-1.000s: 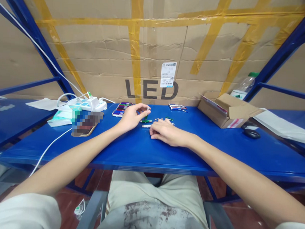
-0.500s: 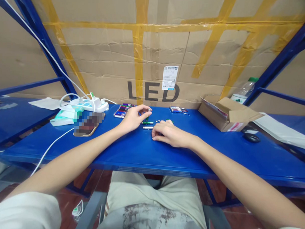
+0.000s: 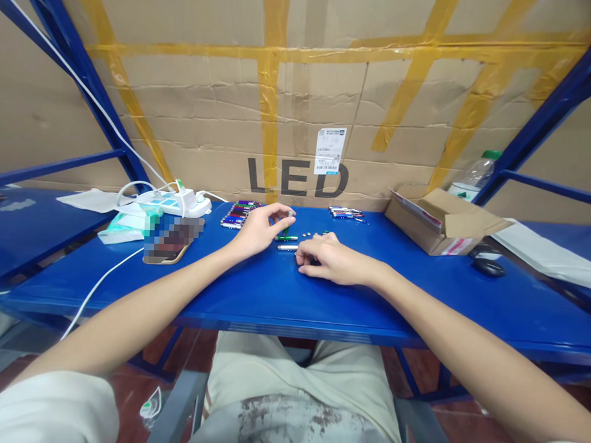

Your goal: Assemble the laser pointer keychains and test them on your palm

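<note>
My left hand point(image 3: 259, 228) hovers over the blue table point(image 3: 283, 292), its thumb and fingertips pinched on a small silver part point(image 3: 290, 213). Just below it lie a green pen-like tube point(image 3: 286, 237) and a silver tube point(image 3: 287, 247). My right hand point(image 3: 330, 258) rests knuckles-up on the table beside the silver tube, fingers curled under; what they hold, if anything, is hidden. A few small round silver pieces point(image 3: 307, 234) lie just beyond it.
A stack of coloured tubes point(image 3: 237, 214) lies left of centre at the back, another small group point(image 3: 347, 213) to the right. An open cardboard box point(image 3: 438, 220), bottle point(image 3: 471, 174) and mouse point(image 3: 488, 267) stand right. A power strip point(image 3: 177, 201) and phone point(image 3: 169, 240) lie left.
My right hand's fingers have curled further under and drawn slightly toward me. My left hand keeps its pinch on the silver part. The view shifted a little downward at first.
</note>
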### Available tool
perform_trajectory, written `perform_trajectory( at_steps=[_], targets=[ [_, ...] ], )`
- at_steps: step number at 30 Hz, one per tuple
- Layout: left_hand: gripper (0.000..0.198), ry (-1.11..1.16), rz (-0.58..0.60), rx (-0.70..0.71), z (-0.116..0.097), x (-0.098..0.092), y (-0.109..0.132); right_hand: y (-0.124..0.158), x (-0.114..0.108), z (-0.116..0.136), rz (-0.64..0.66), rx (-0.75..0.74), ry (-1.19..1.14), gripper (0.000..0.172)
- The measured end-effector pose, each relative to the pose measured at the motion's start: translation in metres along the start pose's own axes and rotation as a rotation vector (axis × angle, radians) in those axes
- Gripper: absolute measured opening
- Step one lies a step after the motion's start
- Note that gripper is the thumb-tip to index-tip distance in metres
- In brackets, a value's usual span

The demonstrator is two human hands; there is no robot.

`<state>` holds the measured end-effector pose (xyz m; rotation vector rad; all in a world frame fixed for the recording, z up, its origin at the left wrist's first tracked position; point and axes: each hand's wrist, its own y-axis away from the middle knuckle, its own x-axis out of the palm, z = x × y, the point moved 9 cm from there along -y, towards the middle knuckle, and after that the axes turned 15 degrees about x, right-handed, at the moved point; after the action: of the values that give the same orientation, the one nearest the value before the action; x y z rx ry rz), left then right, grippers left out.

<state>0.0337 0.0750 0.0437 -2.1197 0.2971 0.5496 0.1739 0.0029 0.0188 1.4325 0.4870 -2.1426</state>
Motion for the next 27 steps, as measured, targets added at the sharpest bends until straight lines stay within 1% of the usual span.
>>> perform_trajectory(
  at_steps=[8,13,19,22,27],
  targets=[
    [0.031,0.007,-0.002,0.005,-0.0020,-0.0005,-0.0004,0.0018,-0.0034,-0.0018,0.013,-0.087,0.042,0.013],
    [0.031,-0.001,0.000,0.009,-0.0016,-0.0006,-0.0001,0.0020,-0.0011,-0.0026,0.006,-0.045,0.069,0.018],
    [0.032,0.014,0.006,0.010,-0.0006,0.0007,0.0003,0.0031,0.0036,-0.0042,0.045,0.000,0.068,0.021],
    [0.031,0.013,0.003,0.010,-0.0014,0.0002,0.0000,0.0030,0.0041,-0.0043,0.048,0.003,0.069,0.022],
    [0.030,0.009,0.012,0.015,-0.0024,0.0005,-0.0002,0.0031,0.0023,-0.0019,0.012,-0.023,0.072,0.019]
  ],
)
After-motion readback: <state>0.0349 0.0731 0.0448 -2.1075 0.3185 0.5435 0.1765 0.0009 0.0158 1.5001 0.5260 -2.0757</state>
